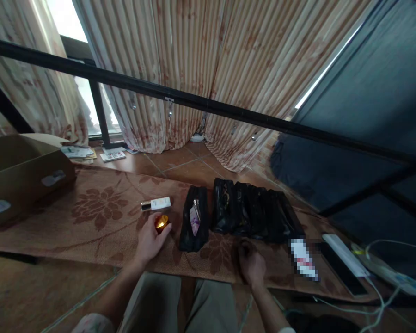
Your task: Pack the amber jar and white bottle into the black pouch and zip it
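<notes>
A small gold jar is pinched by the fingers of the left hand, low on the mat, just left of an open black pouch. The right hand is rested on the mat's near edge, fingers curled together, holding nothing that can be seen.

The jar is round and glossy and is gripped only at its side; it could be let slip and rolled across the mat. The pouch is soft and could be tipped by a nudge, and the white tube just behind the jar could be knocked.

The things are carried by a floral mat laid on a tiled floor. More black pouches are lined to the right, a box is seen at far left, cables at far right. Striped curtains and a black rail are seen behind; the light is dim.
</notes>
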The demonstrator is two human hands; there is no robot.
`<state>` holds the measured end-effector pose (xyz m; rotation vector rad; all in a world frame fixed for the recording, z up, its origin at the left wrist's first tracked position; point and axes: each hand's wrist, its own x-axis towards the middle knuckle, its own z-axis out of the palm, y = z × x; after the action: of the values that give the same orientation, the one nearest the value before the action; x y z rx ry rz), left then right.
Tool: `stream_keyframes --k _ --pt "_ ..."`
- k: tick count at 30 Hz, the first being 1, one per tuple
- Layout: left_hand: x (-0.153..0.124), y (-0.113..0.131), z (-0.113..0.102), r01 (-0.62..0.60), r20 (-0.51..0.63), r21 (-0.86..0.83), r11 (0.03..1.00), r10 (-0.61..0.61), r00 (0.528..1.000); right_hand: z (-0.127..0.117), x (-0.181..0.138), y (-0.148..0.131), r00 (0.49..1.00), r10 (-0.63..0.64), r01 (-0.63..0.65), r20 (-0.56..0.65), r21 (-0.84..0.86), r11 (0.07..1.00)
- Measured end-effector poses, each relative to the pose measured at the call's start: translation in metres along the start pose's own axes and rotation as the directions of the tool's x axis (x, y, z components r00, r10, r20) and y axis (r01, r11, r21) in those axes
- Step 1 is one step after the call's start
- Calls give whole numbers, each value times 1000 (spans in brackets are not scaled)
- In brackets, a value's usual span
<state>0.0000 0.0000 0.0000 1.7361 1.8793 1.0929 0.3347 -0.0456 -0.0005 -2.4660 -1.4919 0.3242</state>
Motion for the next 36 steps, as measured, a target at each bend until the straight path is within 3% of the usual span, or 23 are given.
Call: stream_keyframes --k 6,12,36 --pt "-1 7 -8 81 -4 -132 988 -83 997 1 -3 -3 1000 13 -13 0 -64 998" --pt "-1 3 -8 83 -1 -173 981 -85 996 2 -4 -4 1000 11 -13 -26 -86 996" --pt "-8 -1 3 -86 42 53 995 84 996 5 -2 8 1000 -14 14 -2 -144 989"
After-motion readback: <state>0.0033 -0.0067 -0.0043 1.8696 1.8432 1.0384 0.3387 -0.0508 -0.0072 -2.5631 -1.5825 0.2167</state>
